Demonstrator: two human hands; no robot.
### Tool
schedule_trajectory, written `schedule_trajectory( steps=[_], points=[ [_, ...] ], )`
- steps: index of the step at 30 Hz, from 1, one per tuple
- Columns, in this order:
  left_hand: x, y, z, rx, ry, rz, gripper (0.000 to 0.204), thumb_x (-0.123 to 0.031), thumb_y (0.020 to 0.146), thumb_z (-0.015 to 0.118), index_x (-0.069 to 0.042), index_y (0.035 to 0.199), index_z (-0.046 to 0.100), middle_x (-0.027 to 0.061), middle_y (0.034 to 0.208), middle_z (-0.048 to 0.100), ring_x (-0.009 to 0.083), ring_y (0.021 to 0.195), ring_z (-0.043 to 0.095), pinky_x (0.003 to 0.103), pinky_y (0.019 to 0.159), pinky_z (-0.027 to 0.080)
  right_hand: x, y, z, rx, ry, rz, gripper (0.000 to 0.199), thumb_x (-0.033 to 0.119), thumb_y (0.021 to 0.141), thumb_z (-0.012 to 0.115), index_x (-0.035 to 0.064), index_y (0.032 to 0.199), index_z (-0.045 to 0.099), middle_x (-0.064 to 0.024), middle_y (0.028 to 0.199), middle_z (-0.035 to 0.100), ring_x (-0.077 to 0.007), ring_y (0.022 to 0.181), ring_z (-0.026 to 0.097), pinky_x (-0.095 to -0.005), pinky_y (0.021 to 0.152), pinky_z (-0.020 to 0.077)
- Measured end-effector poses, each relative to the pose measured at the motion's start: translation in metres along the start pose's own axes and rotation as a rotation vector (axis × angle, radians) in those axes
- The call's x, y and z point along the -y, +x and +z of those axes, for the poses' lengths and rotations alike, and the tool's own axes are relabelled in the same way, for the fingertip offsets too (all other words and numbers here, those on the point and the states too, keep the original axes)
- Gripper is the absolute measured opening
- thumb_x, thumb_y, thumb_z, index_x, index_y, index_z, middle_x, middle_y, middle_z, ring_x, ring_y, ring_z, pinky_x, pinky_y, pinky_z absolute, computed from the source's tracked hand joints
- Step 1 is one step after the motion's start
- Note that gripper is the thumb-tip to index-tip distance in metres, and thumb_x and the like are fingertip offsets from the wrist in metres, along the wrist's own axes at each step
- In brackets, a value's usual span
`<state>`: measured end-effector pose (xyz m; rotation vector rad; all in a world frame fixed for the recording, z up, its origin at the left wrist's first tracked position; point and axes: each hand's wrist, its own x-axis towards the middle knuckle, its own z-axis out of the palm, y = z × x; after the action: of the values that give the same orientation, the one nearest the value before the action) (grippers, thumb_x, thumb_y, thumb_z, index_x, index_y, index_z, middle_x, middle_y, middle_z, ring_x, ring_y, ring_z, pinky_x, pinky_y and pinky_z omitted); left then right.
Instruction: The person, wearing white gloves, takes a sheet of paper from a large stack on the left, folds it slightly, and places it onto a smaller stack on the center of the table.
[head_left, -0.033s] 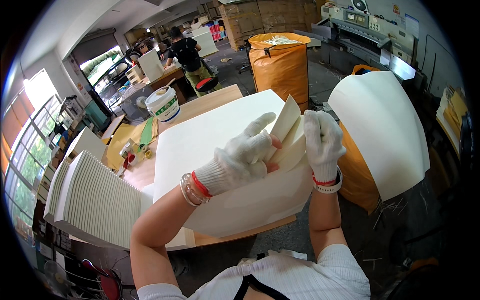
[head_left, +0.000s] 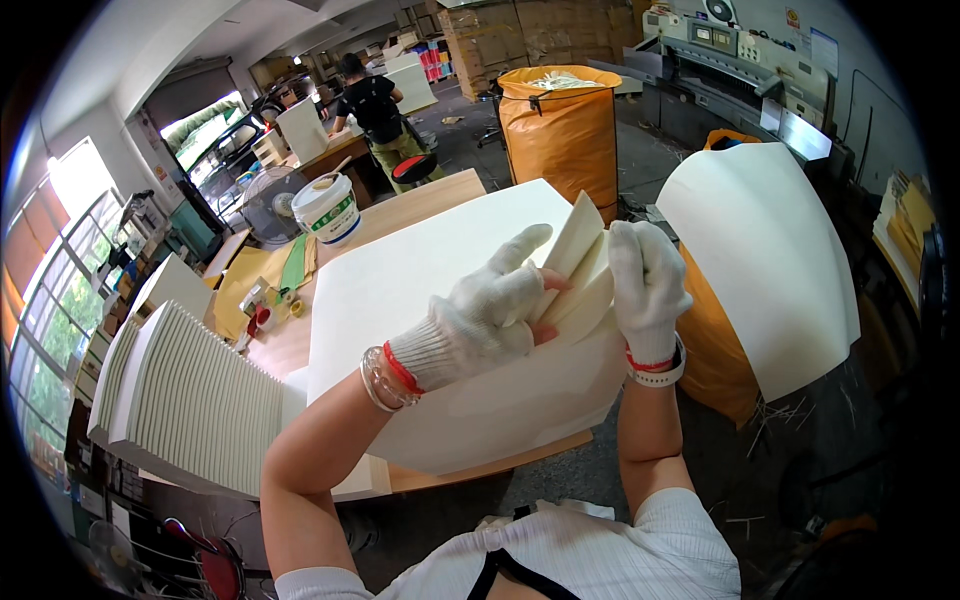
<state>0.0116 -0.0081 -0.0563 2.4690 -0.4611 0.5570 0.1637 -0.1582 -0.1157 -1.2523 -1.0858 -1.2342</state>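
Observation:
A large white sheet (head_left: 400, 275) of paper or thin board lies over the worktable in front of me. At its right side, narrow cream flaps (head_left: 572, 240) stand up, folded or cut from sheet material; I cannot tell which. My left hand (head_left: 480, 310), in a white knit glove with bare fingertips showing, grips these flaps from the left, its index finger stretched along the top. My right hand (head_left: 648, 285), gloved too, is closed with its fingers curled at the flaps' right edge. Whatever lies inside its grip is hidden.
A thick stack of white boards (head_left: 200, 410) leans at the left. On the table are a white bucket (head_left: 326, 210) and tape rolls (head_left: 263, 316). An orange bag (head_left: 560, 140) stands beyond. Another big white sheet (head_left: 765, 260) rests at the right. A person (head_left: 375, 110) works farther back.

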Motion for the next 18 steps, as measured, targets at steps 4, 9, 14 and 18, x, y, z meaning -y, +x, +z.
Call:
schedule_trajectory(
  steps=[4, 9, 14, 18],
  points=[
    [0.011, -0.004, -0.002, 0.031, -0.120, 0.023, 0.032, 0.008, 0.078, 0.067, -0.007, 0.107, 0.068, 0.0221, 0.148, 0.046, 0.0331, 0.118, 0.061, 0.033, 0.095, 0.049, -0.001, 0.001, -0.002, 0.005, -0.050, -0.166, 0.040, -0.011, 0.082, 0.065, -0.0023, 0.121, 0.059, -0.0105, 0.077, 0.047, -0.0256, 0.064, 0.048, -0.0358, 0.054, 0.0398],
    [-0.005, 0.001, -0.008, 0.161, -0.062, -0.115, 0.038, 0.012, 0.076, 0.061, -0.007, 0.108, 0.068, 0.0200, 0.144, 0.049, 0.0306, 0.116, 0.061, 0.033, 0.095, 0.049, 0.003, 0.001, -0.010, 0.183, 0.097, 0.129, 0.034, -0.010, 0.083, 0.064, -0.0033, 0.117, 0.060, -0.0107, 0.077, 0.048, -0.0265, 0.064, 0.049, -0.0352, 0.054, 0.0404],
    [0.006, -0.002, 0.001, 0.009, 0.063, 0.034, 0.035, -0.004, 0.074, 0.081, -0.007, 0.105, 0.065, 0.0199, 0.147, 0.047, 0.0327, 0.118, 0.061, 0.035, 0.094, 0.052, 0.006, 0.001, -0.008, 0.146, 0.119, 0.188, 0.022, -0.009, 0.087, 0.063, -0.0043, 0.108, 0.063, -0.0113, 0.075, 0.048, -0.0264, 0.063, 0.050, -0.0358, 0.054, 0.0417],
    [0.007, -0.002, 0.001, 0.004, 0.054, -0.014, 0.041, -0.004, 0.073, 0.082, -0.009, 0.111, 0.066, 0.0211, 0.149, 0.044, 0.0347, 0.122, 0.058, 0.038, 0.099, 0.050, 0.004, -0.002, -0.007, 0.131, 0.073, 0.138, 0.016, -0.009, 0.087, 0.063, -0.0048, 0.103, 0.065, -0.0114, 0.075, 0.049, -0.0250, 0.063, 0.051, -0.0361, 0.055, 0.0431]
  ],
)
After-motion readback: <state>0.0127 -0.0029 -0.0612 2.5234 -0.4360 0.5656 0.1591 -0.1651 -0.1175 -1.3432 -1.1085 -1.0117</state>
